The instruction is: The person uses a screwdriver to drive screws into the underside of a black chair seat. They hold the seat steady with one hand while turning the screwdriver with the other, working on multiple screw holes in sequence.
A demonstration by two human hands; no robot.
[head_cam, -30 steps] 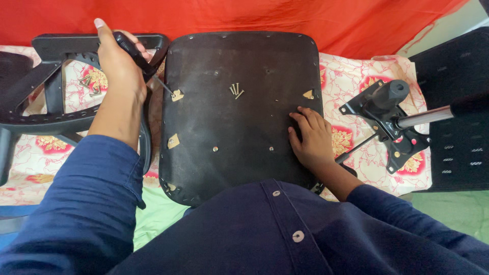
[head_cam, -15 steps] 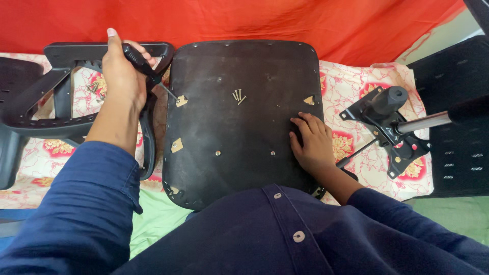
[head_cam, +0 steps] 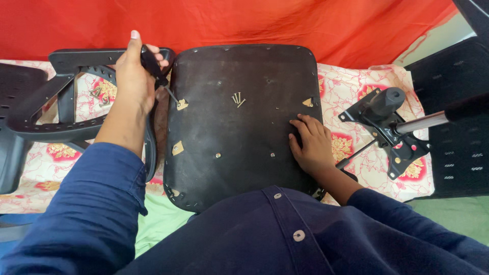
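Red cloth hangs across the far side, and below it a floral sheet [head_cam: 356, 89] covers the surface where the chair parts lie. Centre stage is the black seat base [head_cam: 244, 132], underside up, its long axis running near to far. The left hand [head_cam: 133, 76] is closed around a black-handled screwdriver [head_cam: 155, 69], whose shaft slants down and right so the tip meets a screw point at the seat's far-left edge. The right hand [head_cam: 311, 145] lies flat and open on the seat's right side, pressing it. A few loose screws [head_cam: 237, 99] rest on the seat between the hands, nearer the far edge. Left lies a black armrest frame [head_cam: 61, 102]; right, the tilt mechanism [head_cam: 387, 119] with its metal lever. No labels show.
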